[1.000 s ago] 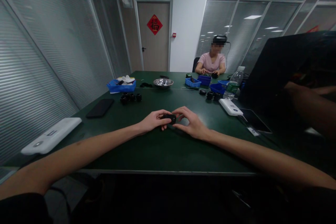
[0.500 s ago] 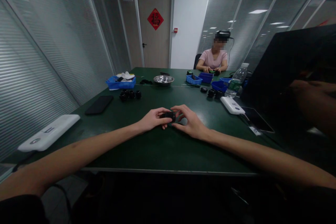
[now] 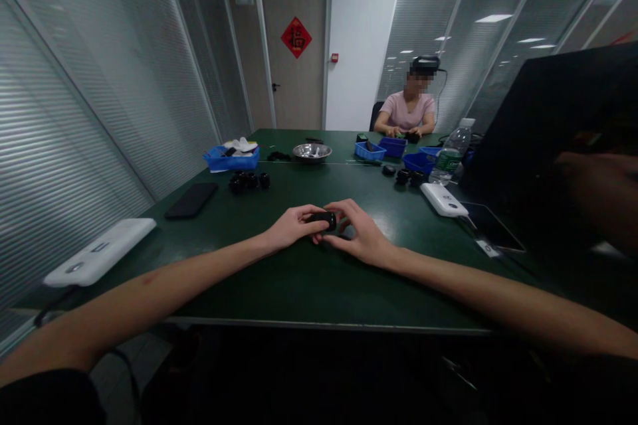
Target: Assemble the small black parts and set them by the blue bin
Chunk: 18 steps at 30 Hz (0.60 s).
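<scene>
My left hand (image 3: 289,229) is closed on a small black cylindrical piece (image 3: 327,219), thumb along its near side and fingers behind it. The piece lies sideways just above the table, its rounded end pointing right. Facing it from the right, my right hand (image 3: 363,236) is curved with thumb and fingers apart around that end. Whether its inner fingertips touch the piece is hard to tell. Several similar black round parts (image 3: 249,180) stand on the table beyond my left hand, and more black parts (image 3: 409,176) are at the right.
Across the green table (image 3: 299,285) are a blue tray (image 3: 232,161), a metal bowl (image 3: 312,154) and blue bins (image 3: 369,151). A black phone-like slab (image 3: 192,200), white power banks (image 3: 100,252) and a water bottle (image 3: 451,153) flank my arms. A person (image 3: 409,111) sits opposite.
My right hand's thumb and fingers have come slightly closer around the black piece's end. The left hand keeps its hold, and the view has shifted a little.
</scene>
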Available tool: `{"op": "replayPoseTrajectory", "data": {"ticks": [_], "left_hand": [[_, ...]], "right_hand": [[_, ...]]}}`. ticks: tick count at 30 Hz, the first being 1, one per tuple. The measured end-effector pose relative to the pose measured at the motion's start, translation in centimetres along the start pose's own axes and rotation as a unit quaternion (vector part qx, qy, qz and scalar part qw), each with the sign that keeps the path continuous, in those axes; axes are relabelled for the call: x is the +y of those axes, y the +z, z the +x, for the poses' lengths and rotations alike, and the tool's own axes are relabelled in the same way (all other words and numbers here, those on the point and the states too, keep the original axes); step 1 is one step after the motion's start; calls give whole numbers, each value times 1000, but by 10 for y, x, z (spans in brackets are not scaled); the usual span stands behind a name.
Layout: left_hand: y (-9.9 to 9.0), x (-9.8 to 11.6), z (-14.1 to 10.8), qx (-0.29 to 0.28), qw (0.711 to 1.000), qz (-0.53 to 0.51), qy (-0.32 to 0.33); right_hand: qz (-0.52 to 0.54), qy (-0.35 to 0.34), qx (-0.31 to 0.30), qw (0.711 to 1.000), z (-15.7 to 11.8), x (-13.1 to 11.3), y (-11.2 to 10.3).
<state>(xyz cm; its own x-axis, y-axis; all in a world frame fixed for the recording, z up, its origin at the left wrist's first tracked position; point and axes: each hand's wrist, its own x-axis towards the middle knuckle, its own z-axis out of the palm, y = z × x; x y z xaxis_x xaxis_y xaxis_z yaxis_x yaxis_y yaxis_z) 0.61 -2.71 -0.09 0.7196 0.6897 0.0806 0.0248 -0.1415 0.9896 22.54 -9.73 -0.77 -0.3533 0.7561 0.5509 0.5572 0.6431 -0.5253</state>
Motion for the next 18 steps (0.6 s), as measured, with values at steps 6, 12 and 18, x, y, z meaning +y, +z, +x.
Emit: {"op": "replayPoseTrajectory", "data": {"ticks": [6,12,18], "left_hand": [[-4,-6,1,-4,1000,-4,3],[-4,-5,1,-36,999,-2,7],[-2,-5,2,-15,1000,1,14]], "right_hand": [[18,44,-6,999,-2,0,-3],[-1,-16,0,1000,-2,-2,-6],[9,30,-3,999,-2,1,-4]]}}
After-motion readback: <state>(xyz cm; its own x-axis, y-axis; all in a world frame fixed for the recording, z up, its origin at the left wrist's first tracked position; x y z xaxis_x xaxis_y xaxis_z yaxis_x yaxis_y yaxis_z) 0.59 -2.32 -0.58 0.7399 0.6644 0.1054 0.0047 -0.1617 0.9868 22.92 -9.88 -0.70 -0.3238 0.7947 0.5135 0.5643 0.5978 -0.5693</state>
